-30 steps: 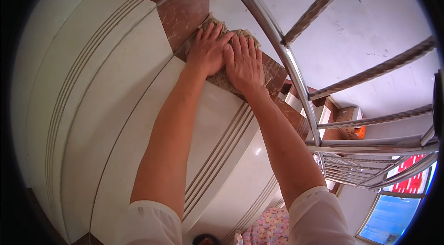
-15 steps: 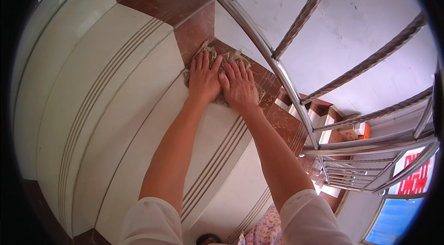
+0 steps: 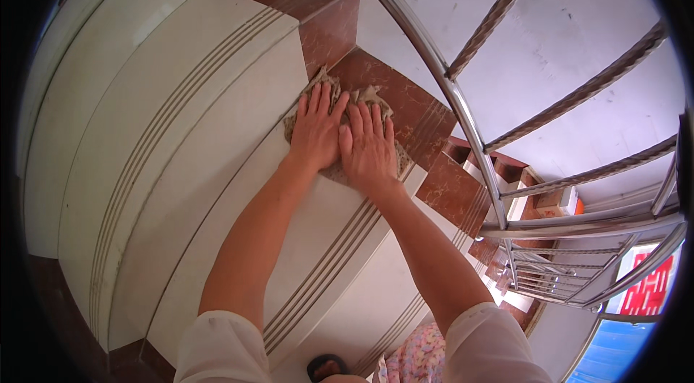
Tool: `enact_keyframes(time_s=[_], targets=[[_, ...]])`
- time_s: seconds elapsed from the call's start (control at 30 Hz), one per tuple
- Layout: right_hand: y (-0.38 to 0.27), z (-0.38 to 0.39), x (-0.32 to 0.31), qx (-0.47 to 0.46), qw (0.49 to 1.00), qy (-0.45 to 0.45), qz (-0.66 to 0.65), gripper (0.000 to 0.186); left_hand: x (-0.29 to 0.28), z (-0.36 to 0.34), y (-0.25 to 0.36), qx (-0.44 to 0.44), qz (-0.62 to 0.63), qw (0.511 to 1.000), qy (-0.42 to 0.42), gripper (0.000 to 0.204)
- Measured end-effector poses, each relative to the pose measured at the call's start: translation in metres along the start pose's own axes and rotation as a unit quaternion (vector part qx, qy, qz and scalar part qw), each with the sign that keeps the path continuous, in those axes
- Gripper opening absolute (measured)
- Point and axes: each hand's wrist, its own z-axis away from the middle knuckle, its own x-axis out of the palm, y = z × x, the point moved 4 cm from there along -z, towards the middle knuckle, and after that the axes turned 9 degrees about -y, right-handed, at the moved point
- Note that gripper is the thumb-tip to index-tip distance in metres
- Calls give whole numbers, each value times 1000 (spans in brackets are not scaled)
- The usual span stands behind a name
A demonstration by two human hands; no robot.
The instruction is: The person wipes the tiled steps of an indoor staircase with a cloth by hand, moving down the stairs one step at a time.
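Note:
A brown mottled cloth [image 3: 374, 94] lies crumpled on a stair step, across the join of the white tread [image 3: 289, 238] and its reddish-brown marbled end [image 3: 390, 83]. My left hand [image 3: 315, 130] presses flat on it, fingers extended toward the riser. Beside it, my right hand [image 3: 371, 148] also lies palm down on the cloth, its fingers slightly spread. The two hands touch or nearly touch near the thumbs. Much of the cloth is hidden beneath them; its rumpled edges show around the fingers and below the palms.
A metal railing [image 3: 463, 104] with twisted bars [image 3: 499, 14] runs along the right side of the stairs. Grooved white steps [image 3: 166, 108] rise at the left. Below are a dark shoe [image 3: 327, 366] and pink patterned fabric [image 3: 419, 354]. A box [image 3: 557, 202] sits beyond the railing.
Both hands and the cloth have slid away from the railing, leftward along the step, uncovering more of the brown end. The view has shifted slightly too.

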Motion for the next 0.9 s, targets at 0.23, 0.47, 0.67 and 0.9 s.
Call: enact_keyframes(time_s=[0.23,0.47,0.67,0.9], targets=[[10,-4,6,55,995,-69,-36,51,6,0,4,-58,44,997,14,57],[-19,42,-10,30,999,-32,-27,50,2,62,14,-103,37,994,15,54],[-36,59,-7,27,997,-62,-26,51,-4,86,15,-113,58,992,0,58],[-33,37,-1,15,997,-70,-34,52,-5,63,-5,-61,26,998,-8,59]])
